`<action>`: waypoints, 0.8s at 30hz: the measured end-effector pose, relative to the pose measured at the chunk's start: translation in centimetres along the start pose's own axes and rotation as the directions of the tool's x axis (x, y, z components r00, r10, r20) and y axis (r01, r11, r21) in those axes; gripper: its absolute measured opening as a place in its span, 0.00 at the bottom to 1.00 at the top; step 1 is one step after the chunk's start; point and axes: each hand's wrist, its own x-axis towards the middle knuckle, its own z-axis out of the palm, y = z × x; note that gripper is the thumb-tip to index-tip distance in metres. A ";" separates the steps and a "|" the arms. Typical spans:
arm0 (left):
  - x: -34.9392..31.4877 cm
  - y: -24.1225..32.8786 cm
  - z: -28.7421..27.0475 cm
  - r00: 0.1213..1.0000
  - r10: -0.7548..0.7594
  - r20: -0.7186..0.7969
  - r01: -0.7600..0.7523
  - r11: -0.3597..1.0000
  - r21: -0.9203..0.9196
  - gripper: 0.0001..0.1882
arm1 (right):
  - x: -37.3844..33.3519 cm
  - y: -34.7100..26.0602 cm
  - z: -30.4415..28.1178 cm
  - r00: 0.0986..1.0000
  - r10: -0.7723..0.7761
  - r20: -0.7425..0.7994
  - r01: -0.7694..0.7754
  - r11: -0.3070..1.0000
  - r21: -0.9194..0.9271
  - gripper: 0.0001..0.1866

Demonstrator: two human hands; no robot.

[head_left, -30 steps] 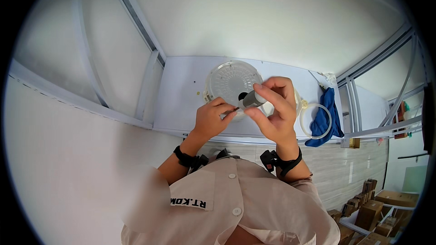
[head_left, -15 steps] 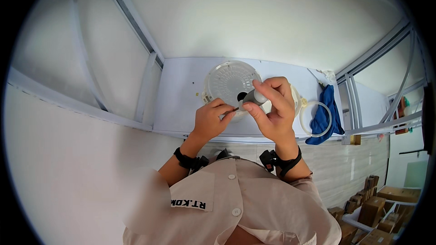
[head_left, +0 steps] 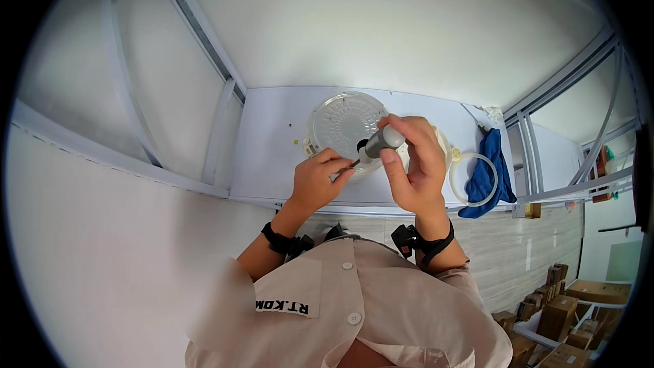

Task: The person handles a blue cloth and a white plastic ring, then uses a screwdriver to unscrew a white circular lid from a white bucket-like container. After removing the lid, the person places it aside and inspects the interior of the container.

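Note:
A tool with a thick grey handle, apparently a screwdriver [head_left: 383, 142], slants over the near right part of a round, clear ribbed dish-like part [head_left: 351, 114]. My right hand [head_left: 417, 170] has its thumb and fingers around the handle, whose rounded pale end points up. A thin dark shaft runs from the handle down to my left hand [head_left: 317, 178], where thumb and fingertips pinch it. Where the tip sits is hidden behind the left fingers. A black round spot shows beside the handle. Behind my right hand, another round cream part is partly covered.
On the white table [head_left: 266, 170], to the right, lie a blue cloth [head_left: 503, 177] and a translucent white ring [head_left: 454, 182] overlapping it. A thin tool [head_left: 477, 121] lies behind the cloth. Small yellow bits dot the left side. Metal frame posts flank the table; cardboard boxes [head_left: 558, 317] stand lower right.
The fingers of my right hand have shifted around the handle and loosened a little, so more of the grey handle shows. My left hand has barely moved.

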 end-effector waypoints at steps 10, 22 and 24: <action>0.0 0.0 0.0 1.000 0.006 -0.010 -0.006 1.000 0.003 0.06 | 0.4 -0.3 -0.1 0.992 -0.073 0.107 0.090 0.983 -0.160 0.24; -0.2 -0.2 0.2 0.999 -0.035 0.016 0.035 0.999 -0.001 0.07 | 0.3 -0.1 0.1 0.996 -0.046 0.077 0.060 0.980 -0.192 0.29; -0.2 -0.4 0.1 1.000 -0.014 0.026 0.013 1.000 0.014 0.07 | 0.0 0.0 0.3 0.999 0.039 0.022 -0.036 0.990 -0.134 0.30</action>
